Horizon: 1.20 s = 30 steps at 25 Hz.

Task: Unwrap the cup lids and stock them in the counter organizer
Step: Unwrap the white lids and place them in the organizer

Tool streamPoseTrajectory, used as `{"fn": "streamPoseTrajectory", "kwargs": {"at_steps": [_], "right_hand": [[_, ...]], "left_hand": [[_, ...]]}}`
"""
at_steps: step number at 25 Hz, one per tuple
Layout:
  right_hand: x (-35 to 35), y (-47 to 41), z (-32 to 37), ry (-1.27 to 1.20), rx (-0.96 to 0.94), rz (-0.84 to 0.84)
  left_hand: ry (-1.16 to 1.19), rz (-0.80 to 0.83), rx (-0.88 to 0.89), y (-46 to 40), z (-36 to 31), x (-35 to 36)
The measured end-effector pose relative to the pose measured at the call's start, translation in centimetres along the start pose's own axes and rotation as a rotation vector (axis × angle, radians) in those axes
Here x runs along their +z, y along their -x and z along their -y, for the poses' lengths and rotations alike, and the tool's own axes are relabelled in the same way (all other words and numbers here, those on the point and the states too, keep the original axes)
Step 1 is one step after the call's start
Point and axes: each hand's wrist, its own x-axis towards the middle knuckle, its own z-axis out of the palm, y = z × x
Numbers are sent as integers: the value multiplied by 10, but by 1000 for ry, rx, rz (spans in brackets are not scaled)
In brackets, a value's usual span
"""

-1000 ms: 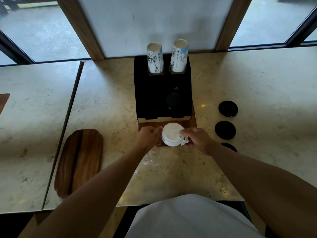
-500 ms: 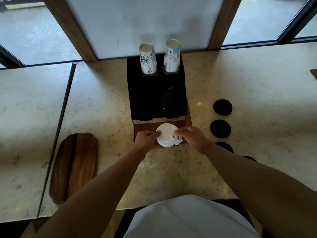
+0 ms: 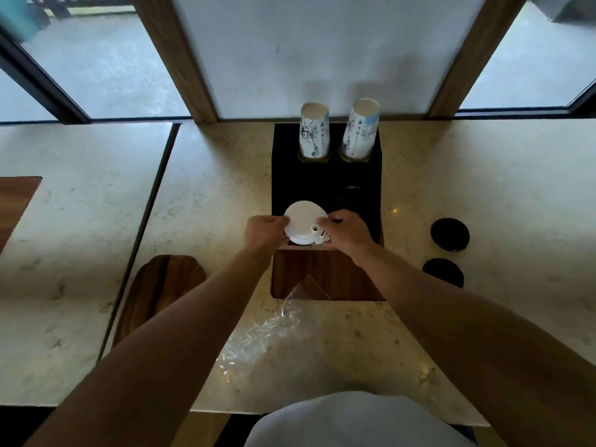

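Lids [image 3: 304, 222], white stack, gripped btwn our left hand [image 3: 264, 229] & right hand [image 3: 346, 230] at frame centre over organizer [image 3: 325, 182]; stocking step, next we lower into front-left slot.

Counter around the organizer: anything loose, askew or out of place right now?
Yes: crumpled clear plastic wrap lies loose on the counter, one corner over the organizer's wooden base. Two black lids sit unstocked to the right. Cups look upright.
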Motion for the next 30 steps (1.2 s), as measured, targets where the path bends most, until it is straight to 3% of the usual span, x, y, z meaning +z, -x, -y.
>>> {"fn": "streamPoseTrajectory", "kwargs": {"at_steps": [6,14,19,26,30], "right_hand": [[29,-22,8,233,-1,-18],[54,-43,7,297,150,42],[67,-58,9,396,242,139],[71,-68,20,436,315,190],[74,-68,20,605,234,250]], "left_hand": [[-142,-44,-97,-27,-14,6],[225,122,-335,-39,-32,37],[339,113,-420,-47,-29,41],[219,103,-434,-58,-23,49],[171,126,-451,-61,-25,52]]}}
